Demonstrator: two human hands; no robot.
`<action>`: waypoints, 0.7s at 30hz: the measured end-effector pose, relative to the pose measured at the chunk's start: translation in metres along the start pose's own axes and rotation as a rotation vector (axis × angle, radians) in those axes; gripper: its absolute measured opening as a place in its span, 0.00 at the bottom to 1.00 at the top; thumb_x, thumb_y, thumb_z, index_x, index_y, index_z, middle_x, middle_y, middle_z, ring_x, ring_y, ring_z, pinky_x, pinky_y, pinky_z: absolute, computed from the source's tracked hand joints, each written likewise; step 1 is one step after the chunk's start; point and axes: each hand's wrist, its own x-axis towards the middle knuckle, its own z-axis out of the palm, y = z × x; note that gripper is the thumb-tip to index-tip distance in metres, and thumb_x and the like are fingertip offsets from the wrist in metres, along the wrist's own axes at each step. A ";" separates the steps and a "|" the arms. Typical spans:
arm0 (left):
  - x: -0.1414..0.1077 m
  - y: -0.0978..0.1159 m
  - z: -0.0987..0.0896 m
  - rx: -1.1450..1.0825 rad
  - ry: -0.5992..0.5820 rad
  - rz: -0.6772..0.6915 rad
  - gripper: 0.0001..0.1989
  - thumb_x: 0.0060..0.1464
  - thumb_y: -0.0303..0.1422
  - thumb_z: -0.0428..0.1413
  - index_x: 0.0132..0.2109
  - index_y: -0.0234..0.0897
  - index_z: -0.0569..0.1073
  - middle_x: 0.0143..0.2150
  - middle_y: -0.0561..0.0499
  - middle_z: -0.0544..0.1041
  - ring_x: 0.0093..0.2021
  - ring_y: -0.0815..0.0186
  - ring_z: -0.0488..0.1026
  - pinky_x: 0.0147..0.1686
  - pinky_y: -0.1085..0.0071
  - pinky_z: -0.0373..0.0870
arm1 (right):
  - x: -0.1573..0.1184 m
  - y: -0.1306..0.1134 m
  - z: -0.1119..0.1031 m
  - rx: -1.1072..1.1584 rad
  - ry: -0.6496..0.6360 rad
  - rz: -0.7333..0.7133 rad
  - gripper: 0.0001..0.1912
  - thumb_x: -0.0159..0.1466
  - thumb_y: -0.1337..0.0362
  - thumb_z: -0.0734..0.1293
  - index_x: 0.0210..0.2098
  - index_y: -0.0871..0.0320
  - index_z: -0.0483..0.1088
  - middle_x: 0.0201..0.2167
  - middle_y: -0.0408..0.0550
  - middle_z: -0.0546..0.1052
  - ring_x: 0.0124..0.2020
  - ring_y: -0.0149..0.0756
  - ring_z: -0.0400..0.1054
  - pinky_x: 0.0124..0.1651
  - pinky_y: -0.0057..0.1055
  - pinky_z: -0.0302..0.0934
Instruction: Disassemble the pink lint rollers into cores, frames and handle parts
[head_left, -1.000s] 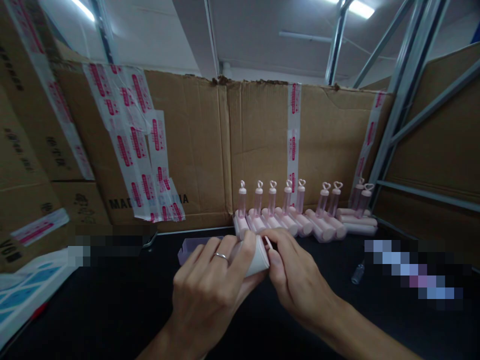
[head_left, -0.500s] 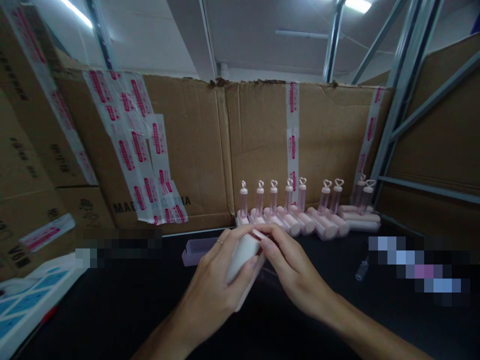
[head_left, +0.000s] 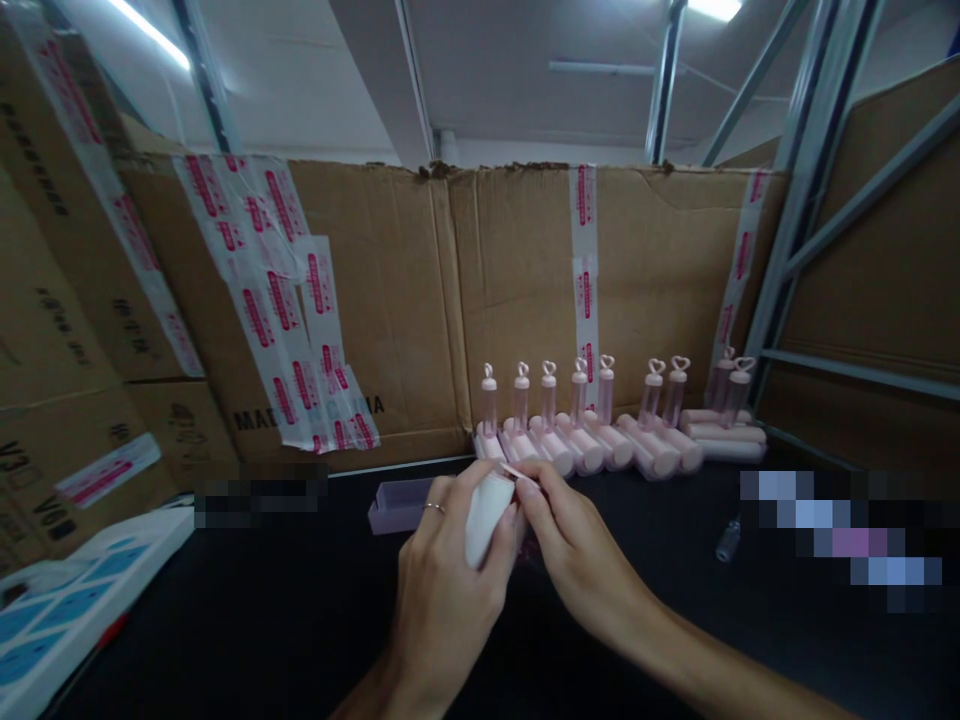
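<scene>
A smooth white case [head_left: 487, 520] lies tilted in my left hand [head_left: 457, 570], whose fingers and thumb wrap round it. My right hand [head_left: 566, 530] meets it at the top end, where thumb and fingertips pinch a thin pink piece [head_left: 516, 471] against the case's edge. Part of the case is hidden by the fingers. Just behind my left hand rests an open purple tray [head_left: 397, 506]. Beyond my right hand, several pink cylinders [head_left: 551, 447] lie side by side, with clear pink tubes [head_left: 549, 400] with loop tops standing over them.
On the black table [head_left: 300, 620], a small clear vial [head_left: 727, 540] lies to the right. A white tray with blue compartments [head_left: 82, 600] is at the left edge. Cardboard walls [head_left: 390, 300] stand behind, with metal shelf posts at the right.
The case has turned more upright in my left hand, and its lower end shows less. Both hands stay together at its top. The view has shifted slightly.
</scene>
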 end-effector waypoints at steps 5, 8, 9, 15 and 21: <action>-0.005 -0.001 0.005 0.109 0.036 -0.006 0.18 0.65 0.33 0.54 0.61 0.45 0.68 0.52 0.47 0.77 0.48 0.57 0.79 0.46 0.62 0.78 | -0.002 0.005 0.004 -0.002 0.018 0.003 0.14 0.76 0.57 0.56 0.49 0.57 0.68 0.44 0.51 0.77 0.41 0.37 0.72 0.38 0.28 0.66; -0.007 -0.001 0.006 0.135 0.032 -0.007 0.18 0.65 0.34 0.54 0.61 0.45 0.68 0.52 0.47 0.77 0.47 0.58 0.80 0.46 0.63 0.79 | -0.002 0.007 0.006 -0.021 0.024 0.006 0.13 0.76 0.58 0.55 0.48 0.57 0.67 0.44 0.51 0.77 0.42 0.38 0.72 0.41 0.30 0.65; -0.007 -0.001 0.007 0.140 0.028 -0.009 0.18 0.65 0.34 0.54 0.61 0.46 0.68 0.52 0.47 0.77 0.47 0.58 0.80 0.46 0.63 0.79 | -0.002 0.007 0.006 -0.032 0.029 0.006 0.13 0.76 0.58 0.55 0.48 0.57 0.67 0.43 0.50 0.77 0.42 0.38 0.72 0.43 0.30 0.65; -0.006 0.000 0.008 0.171 0.011 -0.023 0.16 0.65 0.33 0.54 0.59 0.45 0.69 0.51 0.48 0.77 0.46 0.57 0.81 0.44 0.63 0.79 | -0.002 0.007 0.008 -0.066 0.043 0.010 0.13 0.77 0.58 0.54 0.44 0.57 0.66 0.41 0.49 0.77 0.40 0.38 0.72 0.43 0.31 0.63; -0.006 0.000 0.010 0.188 -0.011 -0.036 0.18 0.64 0.32 0.54 0.60 0.45 0.68 0.50 0.48 0.77 0.44 0.57 0.81 0.42 0.61 0.79 | -0.003 0.010 0.009 -0.094 0.069 0.016 0.13 0.76 0.58 0.54 0.42 0.56 0.66 0.39 0.49 0.76 0.40 0.39 0.71 0.44 0.32 0.62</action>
